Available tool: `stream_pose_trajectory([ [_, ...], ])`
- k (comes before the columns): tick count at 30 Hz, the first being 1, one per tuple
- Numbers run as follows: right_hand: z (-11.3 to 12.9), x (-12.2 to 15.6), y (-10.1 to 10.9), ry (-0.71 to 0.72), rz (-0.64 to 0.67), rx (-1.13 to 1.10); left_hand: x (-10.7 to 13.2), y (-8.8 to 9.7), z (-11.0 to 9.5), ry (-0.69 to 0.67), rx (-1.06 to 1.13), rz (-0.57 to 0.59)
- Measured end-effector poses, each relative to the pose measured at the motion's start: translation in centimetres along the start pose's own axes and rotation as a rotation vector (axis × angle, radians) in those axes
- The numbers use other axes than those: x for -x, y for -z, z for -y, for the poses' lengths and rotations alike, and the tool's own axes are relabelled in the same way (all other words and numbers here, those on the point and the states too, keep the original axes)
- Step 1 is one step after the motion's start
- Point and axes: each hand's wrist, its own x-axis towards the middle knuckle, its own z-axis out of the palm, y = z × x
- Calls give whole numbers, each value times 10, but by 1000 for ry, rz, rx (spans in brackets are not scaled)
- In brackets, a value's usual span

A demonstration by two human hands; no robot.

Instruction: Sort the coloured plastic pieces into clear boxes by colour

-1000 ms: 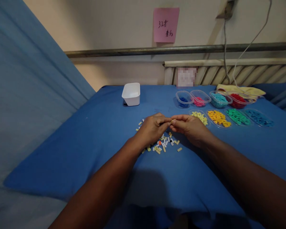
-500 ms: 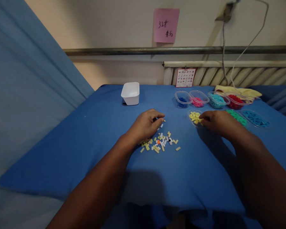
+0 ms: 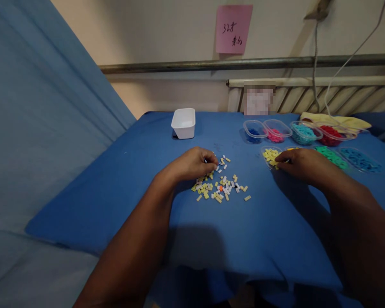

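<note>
Small white and pale yellow toy bricks [image 3: 226,188] lie loose in a pile on the blue cloth, with one orange piece [image 3: 220,188] among them. Over the pile's upper left part, my left hand [image 3: 195,163] is closed, thumb and fingertips together; whatever they hold is too small to make out. My right hand [image 3: 300,163] reaches to a clear tub of yellow bricks [image 3: 270,156]. Its fingers are pinched at the tub's right side, touching or just over the yellow pieces, and their contents are hidden.
A white plastic box [image 3: 184,124] stands at the back left. Clear tubs of dark blue [image 3: 253,135], pink [image 3: 276,136], turquoise [image 3: 304,133], red [image 3: 330,135], green [image 3: 331,157] and blue pieces [image 3: 361,160] sit at the right. Behind them lies a yellow cloth [image 3: 343,121].
The view has turned slightly left. My left hand has shifted left over the pile, uncovering more bricks at its top, and its fingers have drawn together. My right hand stays at the yellow tub.
</note>
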Motion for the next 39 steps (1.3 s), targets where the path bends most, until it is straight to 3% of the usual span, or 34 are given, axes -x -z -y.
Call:
stream_pose_trajectory([
  [3,18,1,5,2,-108,-44,6,-4,-7,-15,-22,201],
  [5,42,4,7,128,-166,-183,9,-8,-11,-48,-58,230],
  [10,113,16,0,615,43,-496,13,-13,-19,-100,-138,189],
  [13,132,17,-10,736,94,-471,13,-12,-20,-78,-262,203],
  [17,128,13,-17,687,63,-424,12,-12,-17,-82,-376,147],
  [27,126,14,-17,617,53,-439,12,-22,-21,-189,-290,120],
  [32,123,14,-18,550,70,-459,12,-24,-24,-206,-400,162],
  [39,124,15,-11,427,159,-510,11,-26,-29,-162,-372,203],
])
